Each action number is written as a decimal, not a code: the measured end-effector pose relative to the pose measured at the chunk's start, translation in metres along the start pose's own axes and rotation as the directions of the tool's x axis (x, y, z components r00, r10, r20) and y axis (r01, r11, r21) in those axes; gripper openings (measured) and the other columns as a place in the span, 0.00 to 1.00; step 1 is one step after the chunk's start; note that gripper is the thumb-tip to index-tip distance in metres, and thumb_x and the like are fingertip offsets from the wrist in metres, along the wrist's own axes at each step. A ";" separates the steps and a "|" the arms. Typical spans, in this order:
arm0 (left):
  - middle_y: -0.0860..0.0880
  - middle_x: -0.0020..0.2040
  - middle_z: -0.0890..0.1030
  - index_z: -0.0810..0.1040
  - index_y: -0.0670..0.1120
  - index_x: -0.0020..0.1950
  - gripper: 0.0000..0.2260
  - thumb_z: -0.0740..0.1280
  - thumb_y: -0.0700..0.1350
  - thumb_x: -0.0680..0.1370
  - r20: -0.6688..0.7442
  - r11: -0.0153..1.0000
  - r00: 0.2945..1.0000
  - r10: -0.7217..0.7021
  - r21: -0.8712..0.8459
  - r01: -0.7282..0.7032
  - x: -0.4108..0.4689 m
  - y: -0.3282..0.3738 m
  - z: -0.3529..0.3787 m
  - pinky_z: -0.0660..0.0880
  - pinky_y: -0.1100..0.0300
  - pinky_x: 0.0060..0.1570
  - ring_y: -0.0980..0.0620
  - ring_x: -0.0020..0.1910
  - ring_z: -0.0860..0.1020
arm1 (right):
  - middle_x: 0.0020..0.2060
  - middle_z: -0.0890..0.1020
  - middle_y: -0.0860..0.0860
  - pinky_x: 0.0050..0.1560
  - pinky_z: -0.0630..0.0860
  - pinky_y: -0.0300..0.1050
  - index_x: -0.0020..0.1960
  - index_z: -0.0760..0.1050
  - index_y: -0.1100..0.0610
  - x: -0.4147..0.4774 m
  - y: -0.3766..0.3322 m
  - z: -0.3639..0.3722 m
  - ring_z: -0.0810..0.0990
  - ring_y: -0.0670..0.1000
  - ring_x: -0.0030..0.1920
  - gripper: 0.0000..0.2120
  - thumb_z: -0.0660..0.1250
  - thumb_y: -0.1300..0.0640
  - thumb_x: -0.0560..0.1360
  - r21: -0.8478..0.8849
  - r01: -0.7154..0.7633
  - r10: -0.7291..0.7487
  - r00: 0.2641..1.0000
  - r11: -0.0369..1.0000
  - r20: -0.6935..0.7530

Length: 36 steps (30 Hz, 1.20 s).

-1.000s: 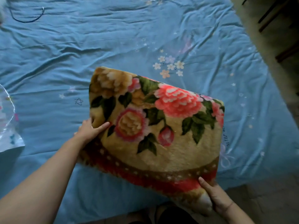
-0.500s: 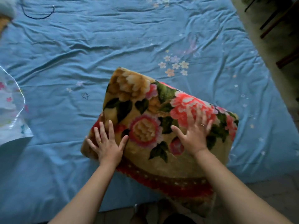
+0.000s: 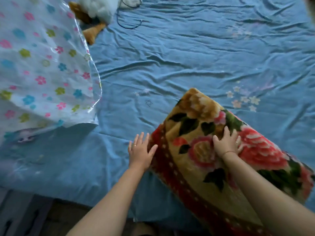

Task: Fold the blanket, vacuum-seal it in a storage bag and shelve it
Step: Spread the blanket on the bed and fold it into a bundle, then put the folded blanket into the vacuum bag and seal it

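The folded blanket (image 3: 201,171), tan with big red and pink flowers and a red dotted border, lies on the blue bed sheet (image 3: 170,65) at the lower right. My right hand (image 3: 226,143) presses flat on its top, fingers spread. Beside the blanket's left edge my left hand (image 3: 140,151) hovers with straight fingers, thumb at the red border, holding nothing. The clear storage bag (image 3: 42,65), printed with small coloured flowers, lies spread at the upper left of the bed.
A white and brown plush toy (image 3: 95,12) and a thin dark cord (image 3: 129,24) lie at the far end of the bed. The bed's near edge runs along the bottom left, with dark floor (image 3: 25,218) below it.
My left hand slid off the blanket to its left side. My right hand stayed pressing on top. The view swung left, bringing the storage bag and the plush toy into sight.
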<state>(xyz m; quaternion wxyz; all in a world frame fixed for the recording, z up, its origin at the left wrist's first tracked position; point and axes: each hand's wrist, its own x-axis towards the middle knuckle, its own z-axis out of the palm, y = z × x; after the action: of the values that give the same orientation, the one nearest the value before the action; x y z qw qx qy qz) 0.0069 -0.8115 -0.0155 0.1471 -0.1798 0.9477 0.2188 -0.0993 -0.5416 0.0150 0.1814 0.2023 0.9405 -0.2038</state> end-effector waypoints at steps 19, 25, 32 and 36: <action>0.43 0.76 0.64 0.66 0.45 0.76 0.29 0.67 0.54 0.78 -0.265 0.958 0.931 -0.250 0.071 0.278 0.076 -0.400 -0.173 0.50 0.48 0.74 0.43 0.77 0.60 | 0.56 0.76 0.57 0.67 0.69 0.52 0.62 0.69 0.61 -0.157 -0.416 0.280 0.74 0.57 0.64 0.28 0.58 0.37 0.78 0.540 -0.773 -0.197 0.503 0.333 0.842; 0.47 0.80 0.56 0.60 0.49 0.78 0.30 0.64 0.56 0.79 -0.192 0.969 0.964 -0.184 0.128 0.210 0.110 -0.419 -0.165 0.44 0.51 0.75 0.47 0.79 0.52 | 0.23 0.81 0.51 0.27 0.79 0.39 0.48 0.70 0.60 -0.121 -0.459 0.293 0.82 0.49 0.24 0.10 0.59 0.53 0.82 0.709 -0.631 -0.014 0.744 0.316 0.668; 0.41 0.58 0.82 0.82 0.43 0.58 0.23 0.79 0.42 0.64 -0.337 0.986 0.940 0.046 0.167 0.011 0.138 -0.404 -0.169 0.75 0.44 0.58 0.40 0.58 0.81 | 0.24 0.81 0.48 0.29 0.76 0.34 0.38 0.75 0.58 -0.080 -0.464 0.232 0.80 0.46 0.28 0.10 0.62 0.62 0.79 0.871 -0.316 -0.172 0.900 0.375 0.401; 0.46 0.35 0.85 0.86 0.47 0.42 0.09 0.68 0.48 0.72 -0.483 0.993 0.869 0.106 0.007 -0.117 0.151 -0.355 -0.194 0.75 0.58 0.25 0.44 0.28 0.82 | 0.25 0.82 0.46 0.31 0.74 0.34 0.40 0.75 0.56 -0.050 -0.456 0.171 0.80 0.43 0.27 0.11 0.62 0.58 0.81 0.926 -0.113 -0.232 0.951 0.360 0.206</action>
<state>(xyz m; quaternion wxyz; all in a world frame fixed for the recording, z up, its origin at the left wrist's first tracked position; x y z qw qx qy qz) -0.0230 -1.2424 -0.0307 -0.1085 -0.1753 0.9607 0.1857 -0.2202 -1.0159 0.0320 0.1691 0.2007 0.6269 -0.7336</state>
